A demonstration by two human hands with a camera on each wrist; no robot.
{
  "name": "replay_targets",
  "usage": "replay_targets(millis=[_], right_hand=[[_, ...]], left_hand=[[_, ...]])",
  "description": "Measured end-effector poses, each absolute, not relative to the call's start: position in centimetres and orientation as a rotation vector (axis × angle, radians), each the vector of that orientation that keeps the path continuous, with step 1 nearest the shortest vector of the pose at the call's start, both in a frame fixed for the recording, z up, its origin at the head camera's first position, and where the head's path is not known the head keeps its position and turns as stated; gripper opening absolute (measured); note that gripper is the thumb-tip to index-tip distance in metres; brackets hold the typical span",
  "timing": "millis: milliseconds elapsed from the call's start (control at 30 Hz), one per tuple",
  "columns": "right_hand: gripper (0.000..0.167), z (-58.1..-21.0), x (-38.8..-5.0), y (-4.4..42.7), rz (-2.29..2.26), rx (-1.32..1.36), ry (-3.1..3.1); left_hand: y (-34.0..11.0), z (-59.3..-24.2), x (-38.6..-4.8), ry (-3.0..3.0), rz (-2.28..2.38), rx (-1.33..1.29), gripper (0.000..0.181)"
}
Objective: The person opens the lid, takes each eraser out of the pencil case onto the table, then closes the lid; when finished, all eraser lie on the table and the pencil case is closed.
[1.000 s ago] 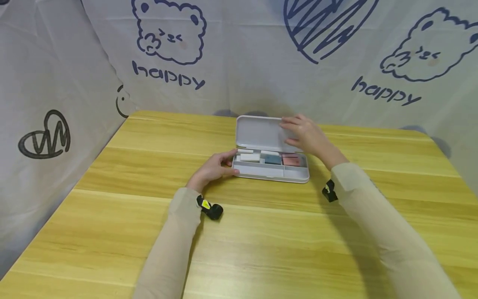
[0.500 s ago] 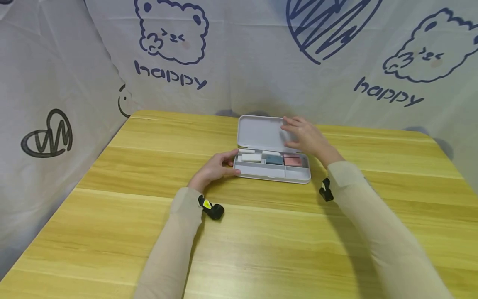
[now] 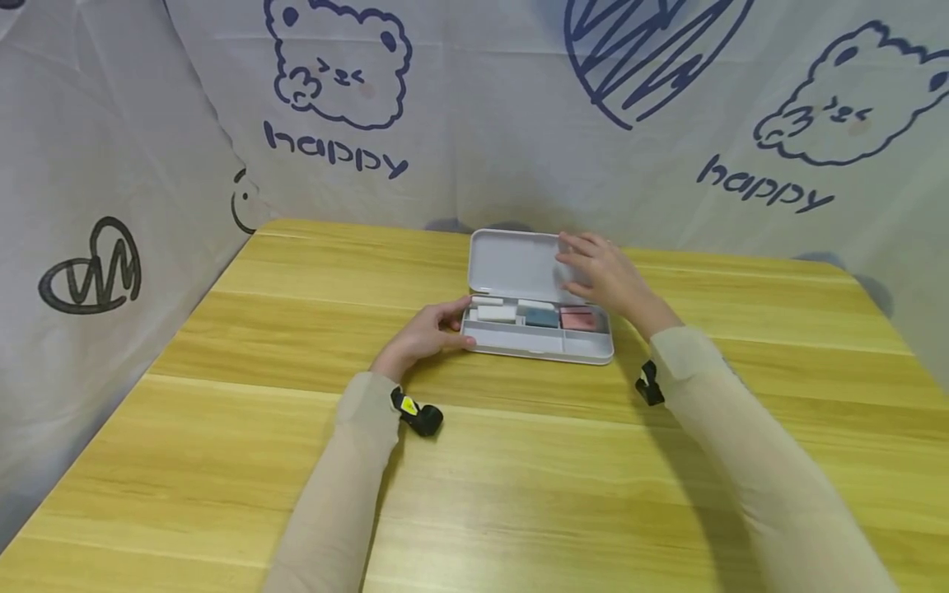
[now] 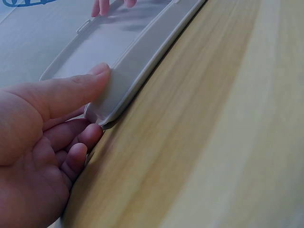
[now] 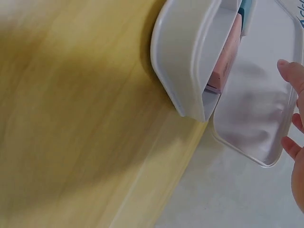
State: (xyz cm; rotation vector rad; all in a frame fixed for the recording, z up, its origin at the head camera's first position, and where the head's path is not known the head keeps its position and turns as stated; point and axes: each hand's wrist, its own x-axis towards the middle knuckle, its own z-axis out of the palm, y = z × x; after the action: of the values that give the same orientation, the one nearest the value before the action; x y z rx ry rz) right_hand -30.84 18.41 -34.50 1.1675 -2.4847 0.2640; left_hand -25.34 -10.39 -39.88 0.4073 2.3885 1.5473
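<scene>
My left hand (image 3: 421,333) clamped on near end of pale case (image 3: 511,336), which stretches rightward from it across desk (image 3: 474,478). My right hand (image 3: 611,276): fingers spread at open lid (image 3: 511,259), contact unclear; pink block (image 3: 578,319) just nearer me, blue block (image 3: 542,318) left of it.

The case (image 3: 537,357) sits on the table (image 3: 474,511) toward its far edge, between the left hand (image 3: 421,331) at its left end and the right hand (image 3: 614,280) on the right. The lid (image 3: 511,259) extends from the case's far side, its right part next to the right hand. Along the case's far half lie a left block (image 3: 497,313), a middle block (image 3: 541,317) and a right block (image 3: 577,319), with one piece (image 3: 487,301) behind the left block and another piece (image 3: 534,305) behind the middle one. Nearer, a divider (image 3: 563,340) separates left and right compartments. The cloth (image 3: 474,148) hangs behind the table and along its left side.
</scene>
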Motion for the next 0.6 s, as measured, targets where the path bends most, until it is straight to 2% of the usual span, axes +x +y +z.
replay_targets(millis=[333, 600], right_hand=[[0.032, -34.8, -30.3, 18.6, 0.336, 1.217, -2.313], [0.03, -34.5, -28.9, 19.4, 0.448, 1.056, -2.605]], left_hand=[[-10.4, -39.8, -25.3, 2.389, 1.553, 0.418, 0.071], [-10.3, -39.6, -25.2, 2.391, 1.547, 0.408, 0.071]])
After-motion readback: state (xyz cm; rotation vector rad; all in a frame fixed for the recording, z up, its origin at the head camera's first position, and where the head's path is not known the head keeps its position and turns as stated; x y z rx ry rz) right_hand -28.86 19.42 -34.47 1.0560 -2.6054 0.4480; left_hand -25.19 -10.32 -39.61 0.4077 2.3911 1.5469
